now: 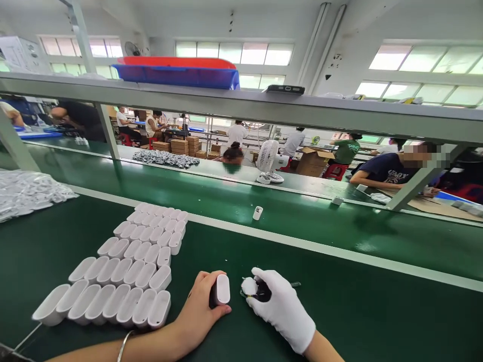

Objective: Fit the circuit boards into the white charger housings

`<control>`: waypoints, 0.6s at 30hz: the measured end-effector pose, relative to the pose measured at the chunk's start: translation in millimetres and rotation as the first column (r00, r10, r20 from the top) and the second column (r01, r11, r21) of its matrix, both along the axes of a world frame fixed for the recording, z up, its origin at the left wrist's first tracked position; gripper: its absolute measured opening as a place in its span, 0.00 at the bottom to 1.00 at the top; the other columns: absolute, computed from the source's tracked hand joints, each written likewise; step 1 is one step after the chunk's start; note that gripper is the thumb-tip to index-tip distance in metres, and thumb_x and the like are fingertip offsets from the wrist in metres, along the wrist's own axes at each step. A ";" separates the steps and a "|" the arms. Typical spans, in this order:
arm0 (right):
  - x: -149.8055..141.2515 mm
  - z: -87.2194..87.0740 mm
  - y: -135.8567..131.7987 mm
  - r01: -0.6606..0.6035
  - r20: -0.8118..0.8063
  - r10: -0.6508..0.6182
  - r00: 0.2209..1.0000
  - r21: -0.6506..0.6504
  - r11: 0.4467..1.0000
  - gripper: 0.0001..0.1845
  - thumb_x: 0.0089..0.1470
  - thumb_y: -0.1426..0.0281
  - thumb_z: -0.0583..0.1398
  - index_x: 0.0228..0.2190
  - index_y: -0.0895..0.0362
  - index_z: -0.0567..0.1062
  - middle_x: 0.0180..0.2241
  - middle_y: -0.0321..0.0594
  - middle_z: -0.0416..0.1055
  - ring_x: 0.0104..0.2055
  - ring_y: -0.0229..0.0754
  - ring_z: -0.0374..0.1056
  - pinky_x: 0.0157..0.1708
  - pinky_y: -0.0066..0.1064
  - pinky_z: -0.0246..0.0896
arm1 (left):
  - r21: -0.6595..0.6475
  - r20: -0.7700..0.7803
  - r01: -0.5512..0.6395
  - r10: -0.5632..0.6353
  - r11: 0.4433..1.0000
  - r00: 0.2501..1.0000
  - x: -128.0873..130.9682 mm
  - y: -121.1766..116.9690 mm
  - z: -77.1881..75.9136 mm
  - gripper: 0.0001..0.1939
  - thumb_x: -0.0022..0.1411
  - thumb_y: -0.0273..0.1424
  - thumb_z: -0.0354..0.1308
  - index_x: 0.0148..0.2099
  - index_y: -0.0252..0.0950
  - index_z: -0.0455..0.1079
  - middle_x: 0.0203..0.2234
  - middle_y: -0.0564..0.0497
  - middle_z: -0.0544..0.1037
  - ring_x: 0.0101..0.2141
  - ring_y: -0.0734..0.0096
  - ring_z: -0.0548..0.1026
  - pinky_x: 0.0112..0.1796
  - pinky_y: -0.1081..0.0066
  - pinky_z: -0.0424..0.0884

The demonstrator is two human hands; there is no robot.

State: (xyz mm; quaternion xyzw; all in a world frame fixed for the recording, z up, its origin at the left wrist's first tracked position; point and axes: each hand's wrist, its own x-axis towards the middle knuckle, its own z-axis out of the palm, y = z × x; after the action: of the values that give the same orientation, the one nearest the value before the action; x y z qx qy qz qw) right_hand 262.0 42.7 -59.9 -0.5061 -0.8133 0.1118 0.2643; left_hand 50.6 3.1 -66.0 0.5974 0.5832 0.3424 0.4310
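Note:
My bare left hand (198, 311) is wrapped round a white oval plastic housing (223, 290), with its oval end turned up toward me. To its right, my right hand (283, 304) wears a white glove and has thumb and fingers curled about a small white rounded part (249, 286). Something dark shows under those fingers, and clear thin bits stick out beside the hand; I cannot make out what they are. On the left, rows of white oval plastic cups (124, 301) stand on the green mat, open side up.
At far left lies a clear bag of white parts (30, 193). A single white piece with black marks (257, 213) rests on the green belt (302, 216). Beyond are a white fan (267, 158) and co-workers. An overhead shelf (181, 100) holds blue and red trays (177, 75) and a phone (286, 89).

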 end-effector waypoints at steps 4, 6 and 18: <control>-1.1 5.3 -15.2 -0.020 -0.210 0.062 0.976 0.196 0.980 0.16 0.44 0.69 0.62 0.39 0.53 0.71 0.32 0.37 0.76 0.31 0.41 0.74 0.33 0.31 0.73 | 0.014 0.040 0.011 -0.011 1.000 0.999 1.6 0.5 2.3 0.29 0.44 0.21 0.65 0.51 0.42 0.70 0.45 0.49 0.71 0.46 0.60 0.69 0.50 0.63 0.64; -4.2 11.5 -24.3 -0.078 -0.238 0.149 0.960 0.285 0.955 0.15 0.45 0.70 0.62 0.38 0.52 0.71 0.33 0.36 0.77 0.31 0.41 0.75 0.33 0.29 0.73 | 0.045 0.058 0.018 -0.021 0.999 0.998 3.6 0.5 4.2 0.28 0.44 0.19 0.64 0.49 0.42 0.71 0.44 0.51 0.73 0.45 0.62 0.69 0.48 0.65 0.64; -7.3 13.0 -35.9 -0.216 -0.281 0.269 0.921 0.206 0.954 0.16 0.45 0.72 0.66 0.39 0.50 0.74 0.37 0.38 0.78 0.35 0.43 0.76 0.37 0.27 0.74 | 0.003 0.297 0.170 -0.163 0.985 0.941 6.1 -7.7 9.7 0.17 0.53 0.27 0.58 0.47 0.37 0.69 0.39 0.52 0.75 0.39 0.67 0.71 0.42 0.70 0.64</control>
State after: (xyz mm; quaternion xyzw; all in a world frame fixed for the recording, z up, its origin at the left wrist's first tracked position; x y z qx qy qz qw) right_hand 254.8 6.8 -46.9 -0.3532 -0.8256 0.1507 0.4134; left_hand 56.7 -4.6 -56.4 0.5816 0.4632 0.3835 0.5478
